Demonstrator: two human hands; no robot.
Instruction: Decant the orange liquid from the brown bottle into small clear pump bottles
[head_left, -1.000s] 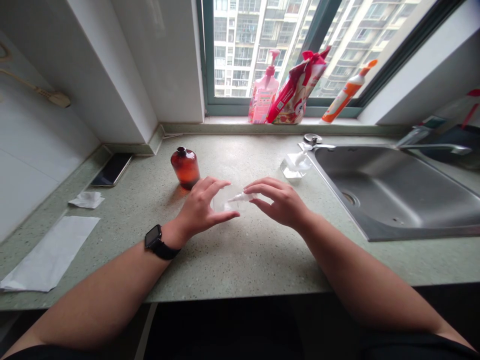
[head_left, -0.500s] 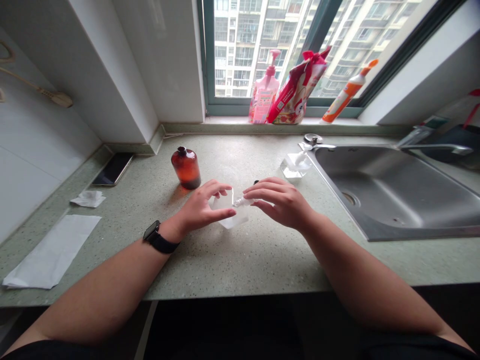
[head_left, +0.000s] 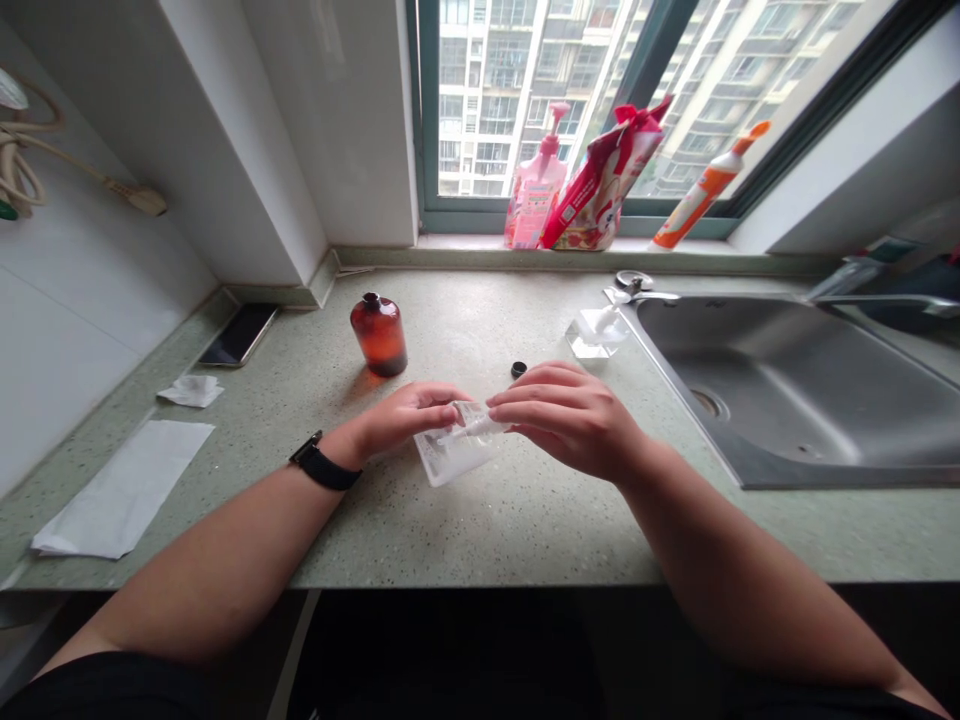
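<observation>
A clear, square-sided bottle (head_left: 459, 455) is tilted above the counter, its neck end pointing right. My left hand (head_left: 412, 415) grips it from the left, thumb on its upper face. The fingers of my right hand (head_left: 566, 412) are closed together at the neck end and hide the tip. A small black cap (head_left: 518, 369) sits on the counter just behind my right hand. Beyond my left hand stands an amber bottle (head_left: 377, 335) without a cap, dark liquid in its bottom.
A clear pump bottle (head_left: 596, 332) is beside the steel sink (head_left: 795, 400) on the right. A phone (head_left: 238, 335), a crumpled tissue (head_left: 191, 391) and a folded white paper (head_left: 127, 490) lie to the left. A pink pump bottle (head_left: 536, 205) stands on the windowsill among other packages.
The clear bottle has turned, showing more of its broad face towards me. My left thumb has come down onto it. The black cap shows more fully behind my right hand.
</observation>
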